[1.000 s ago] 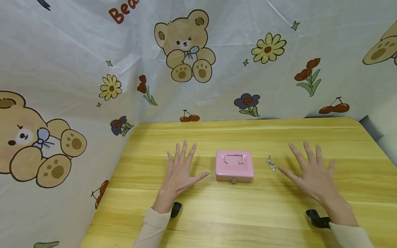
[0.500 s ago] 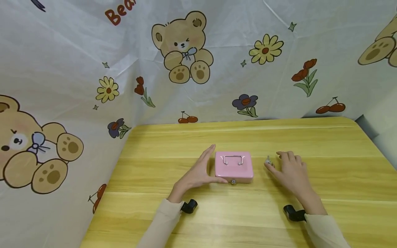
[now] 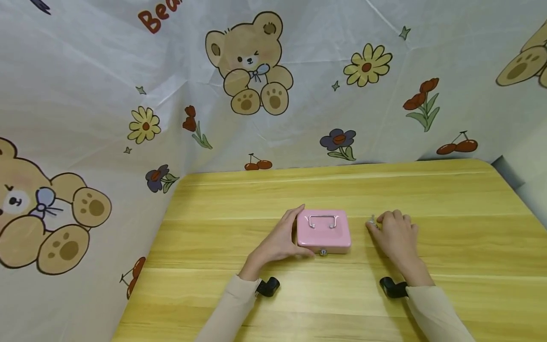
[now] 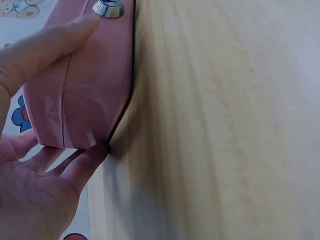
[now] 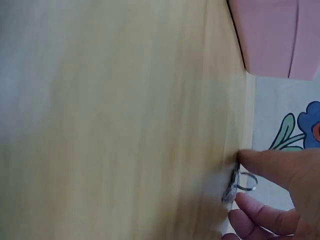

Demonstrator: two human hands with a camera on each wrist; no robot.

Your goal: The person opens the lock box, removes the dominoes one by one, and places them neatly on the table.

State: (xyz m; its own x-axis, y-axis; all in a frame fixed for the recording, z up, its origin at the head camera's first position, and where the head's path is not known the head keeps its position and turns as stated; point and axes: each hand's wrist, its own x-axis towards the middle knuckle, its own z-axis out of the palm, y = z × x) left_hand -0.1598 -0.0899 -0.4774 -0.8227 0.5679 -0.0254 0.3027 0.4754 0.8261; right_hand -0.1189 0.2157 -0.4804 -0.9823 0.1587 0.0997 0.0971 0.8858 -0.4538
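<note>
A pink metal cash box with a folding wire handle on its lid sits on the wooden table. Its round silver lock faces the person. My left hand grips the box's left end, thumb along the front beside the lock and fingers round the far side. To the right of the box, my right hand pinches small silver keys between thumb and fingertips, low at the tabletop. A thin ring joins the keys. Most of the keys are hidden by the hand in the head view.
Black wrist cameras are strapped at both sleeves. A white cloth printed with bears and flowers hangs behind and to the left of the wooden table.
Both hands came in from spread-finger poses. The left closed round the box's left end. The right moved left to the keys and its fingers closed on them. The box stayed in place.
</note>
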